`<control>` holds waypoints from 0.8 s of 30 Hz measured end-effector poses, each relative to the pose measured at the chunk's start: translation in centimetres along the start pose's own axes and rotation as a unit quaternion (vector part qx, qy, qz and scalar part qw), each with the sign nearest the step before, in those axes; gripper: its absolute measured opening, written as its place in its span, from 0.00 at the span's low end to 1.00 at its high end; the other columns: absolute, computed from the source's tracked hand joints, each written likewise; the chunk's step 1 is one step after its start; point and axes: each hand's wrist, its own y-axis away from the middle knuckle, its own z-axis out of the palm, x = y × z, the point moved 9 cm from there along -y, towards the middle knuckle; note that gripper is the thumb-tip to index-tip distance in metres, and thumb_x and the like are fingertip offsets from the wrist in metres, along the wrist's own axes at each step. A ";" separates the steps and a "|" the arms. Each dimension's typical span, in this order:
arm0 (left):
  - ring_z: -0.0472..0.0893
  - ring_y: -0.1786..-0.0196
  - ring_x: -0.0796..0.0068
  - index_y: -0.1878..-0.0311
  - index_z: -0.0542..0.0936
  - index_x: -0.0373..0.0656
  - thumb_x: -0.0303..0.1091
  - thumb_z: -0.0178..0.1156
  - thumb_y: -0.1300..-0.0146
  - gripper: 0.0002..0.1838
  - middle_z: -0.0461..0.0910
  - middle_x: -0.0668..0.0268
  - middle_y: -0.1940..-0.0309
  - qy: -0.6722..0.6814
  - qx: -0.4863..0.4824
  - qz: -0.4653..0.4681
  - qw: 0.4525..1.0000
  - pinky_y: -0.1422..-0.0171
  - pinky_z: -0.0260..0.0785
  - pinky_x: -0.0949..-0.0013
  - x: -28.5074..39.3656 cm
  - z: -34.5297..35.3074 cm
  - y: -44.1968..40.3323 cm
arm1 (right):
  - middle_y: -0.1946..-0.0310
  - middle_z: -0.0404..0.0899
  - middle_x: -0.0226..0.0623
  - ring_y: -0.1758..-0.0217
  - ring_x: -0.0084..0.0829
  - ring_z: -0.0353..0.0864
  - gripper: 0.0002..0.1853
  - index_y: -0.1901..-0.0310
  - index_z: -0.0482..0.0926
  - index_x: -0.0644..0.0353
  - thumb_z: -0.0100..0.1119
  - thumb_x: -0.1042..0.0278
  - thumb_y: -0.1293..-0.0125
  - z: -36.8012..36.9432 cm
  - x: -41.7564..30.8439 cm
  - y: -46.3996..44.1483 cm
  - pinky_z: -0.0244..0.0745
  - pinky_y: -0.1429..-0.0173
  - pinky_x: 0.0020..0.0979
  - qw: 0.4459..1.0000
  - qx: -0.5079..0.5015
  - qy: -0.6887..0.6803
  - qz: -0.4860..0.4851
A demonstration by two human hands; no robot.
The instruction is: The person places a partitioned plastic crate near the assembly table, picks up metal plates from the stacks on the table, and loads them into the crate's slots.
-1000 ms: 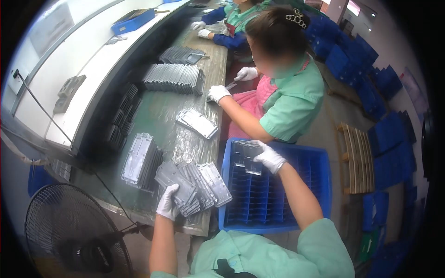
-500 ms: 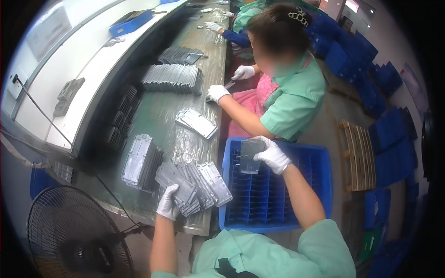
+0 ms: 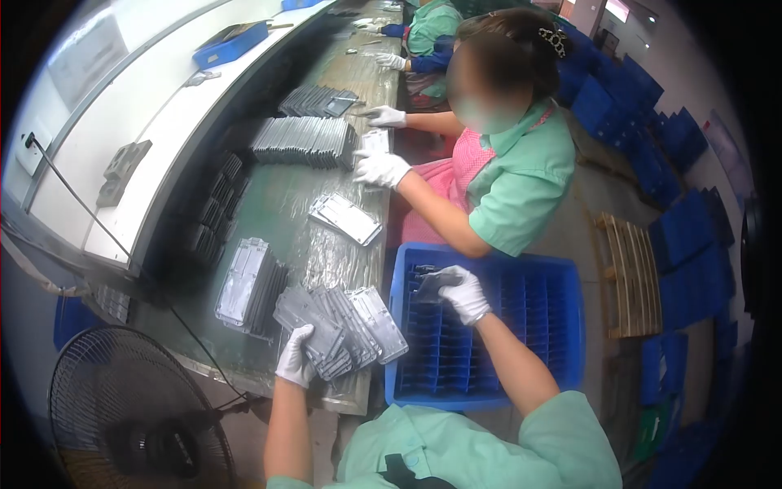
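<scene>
My gloved left hand (image 3: pixel 296 357) is closed on the near edge of a grey metal plate (image 3: pixel 308 319), its thumb on top. Under and beside that plate, several more lie fanned out (image 3: pixel 376 324) on the bench. Over the far left part of a blue divided crate (image 3: pixel 485 402), my gloved right hand (image 3: pixel 463 295) grips another metal plate (image 3: pixel 428 288), tilted and seen nearly edge-on. Its lower end is hard to make out among the dividers. A leaning stack of plates (image 3: pixel 243 281) stands left of my left hand.
A co-worker (image 3: pixel 521 179) in a green shirt sits beyond the crate, gloved hands at a plate (image 3: pixel 375 142). Farther up the bench (image 3: pixel 281 191) stands a long row of plates (image 3: pixel 301 143). A black fan (image 3: pixel 138 407) is at the lower left.
My right hand has moved down and slightly left, tipping its plate toward the crate's slots. My left hand stays put. The co-worker's hands have moved to a plate on the bench.
</scene>
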 end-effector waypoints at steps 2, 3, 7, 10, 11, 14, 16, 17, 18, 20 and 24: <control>0.81 0.54 0.59 0.47 0.71 0.37 0.30 0.60 0.45 0.21 0.79 0.57 0.56 0.000 -0.004 -0.003 1.000 0.47 0.75 0.55 -0.1 -0.2 -0.1 | 0.61 0.81 0.34 0.56 0.24 0.80 0.18 0.58 0.78 0.62 0.53 0.86 0.52 1.1 1.5 0.0 0.74 0.48 0.26 0.996 -0.021 0.078 -0.025; 0.81 0.55 0.60 0.48 0.72 0.37 0.31 0.60 0.45 0.20 0.79 0.57 0.56 0.001 -0.005 -0.005 1.000 0.47 0.75 0.55 -0.2 -0.3 -0.2 | 0.57 0.80 0.38 0.54 0.28 0.80 0.20 0.54 0.77 0.62 0.55 0.84 0.53 1.2 1.0 0.3 0.74 0.45 0.27 0.978 -0.003 0.177 -0.107; 0.81 0.56 0.60 0.49 0.73 0.36 0.31 0.60 0.45 0.20 0.80 0.56 0.58 0.002 0.002 0.007 1.000 0.47 0.76 0.55 -0.1 -0.6 -0.3 | 0.59 0.79 0.41 0.57 0.42 0.81 0.31 0.44 0.72 0.56 0.68 0.65 0.54 3.7 -6.9 3.8 0.75 0.48 0.36 0.904 0.096 0.358 -0.211; 0.81 0.57 0.59 0.48 0.72 0.36 0.32 0.61 0.45 0.20 0.80 0.56 0.58 0.002 0.010 -0.003 1.000 0.48 0.76 0.55 -0.2 -0.8 -0.3 | 0.57 0.80 0.50 0.54 0.48 0.80 0.37 0.41 0.68 0.56 0.65 0.44 0.49 9.4 -3.5 3.1 0.73 0.48 0.39 0.922 -0.108 0.370 0.014; 0.81 0.56 0.59 0.48 0.72 0.36 0.32 0.61 0.45 0.21 0.80 0.55 0.57 0.005 0.001 -0.006 1.000 0.48 0.76 0.55 -0.3 -0.8 -0.4 | 0.56 0.79 0.52 0.52 0.46 0.79 0.38 0.40 0.66 0.57 0.65 0.47 0.50 11.3 -2.5 3.1 0.73 0.48 0.38 0.898 -0.132 0.420 0.013; 0.81 0.56 0.59 0.48 0.72 0.36 0.33 0.61 0.45 0.21 0.80 0.55 0.57 -0.010 -0.002 0.004 1.000 0.49 0.76 0.55 -0.1 -0.6 -0.4 | 0.53 0.77 0.55 0.49 0.48 0.78 0.40 0.37 0.63 0.58 0.65 0.50 0.50 12.0 0.6 2.3 0.72 0.45 0.39 0.906 -0.152 0.394 0.030; 0.82 0.56 0.59 0.48 0.72 0.35 0.33 0.60 0.44 0.21 0.80 0.55 0.57 -0.012 -0.007 0.007 1.000 0.49 0.76 0.55 0.0 -0.1 -0.1 | 0.56 0.79 0.51 0.52 0.44 0.80 0.38 0.38 0.63 0.61 0.65 0.55 0.49 10.7 0.2 2.3 0.73 0.48 0.36 0.920 -0.148 0.364 0.003; 0.82 0.56 0.59 0.48 0.72 0.35 0.33 0.60 0.44 0.21 0.80 0.55 0.57 -0.011 -0.006 0.001 1.000 0.48 0.76 0.55 -0.1 0.2 0.1 | 0.59 0.80 0.48 0.58 0.40 0.81 0.36 0.40 0.65 0.63 0.66 0.57 0.50 9.5 1.6 1.6 0.75 0.53 0.35 0.937 -0.168 0.305 0.012; 0.82 0.56 0.59 0.48 0.72 0.35 0.32 0.60 0.44 0.21 0.80 0.55 0.57 -0.008 -0.005 -0.004 1.000 0.48 0.77 0.55 -0.3 0.3 0.1 | 0.63 0.81 0.45 0.63 0.36 0.82 0.35 0.42 0.66 0.64 0.68 0.60 0.51 8.1 2.9 0.9 0.76 0.58 0.34 0.951 -0.188 0.247 0.021; 0.81 0.55 0.59 0.48 0.72 0.35 0.32 0.60 0.44 0.21 0.80 0.55 0.57 -0.005 -0.007 -0.004 1.000 0.48 0.77 0.55 -0.5 0.3 0.2 | 0.68 0.80 0.37 0.74 0.23 0.78 0.27 0.48 0.70 0.65 0.67 0.64 0.47 3.4 1.8 1.8 0.74 0.73 0.27 0.971 -0.133 0.139 0.144; 0.81 0.54 0.59 0.48 0.72 0.36 0.30 0.60 0.45 0.21 0.80 0.55 0.56 0.003 -0.014 -0.013 1.000 0.48 0.77 0.55 -0.4 0.2 0.0 | 0.70 0.79 0.31 0.78 0.19 0.74 0.15 0.52 0.72 0.61 0.62 0.73 0.39 -3.1 -1.8 2.0 0.70 0.78 0.23 0.999 -0.016 -0.015 0.028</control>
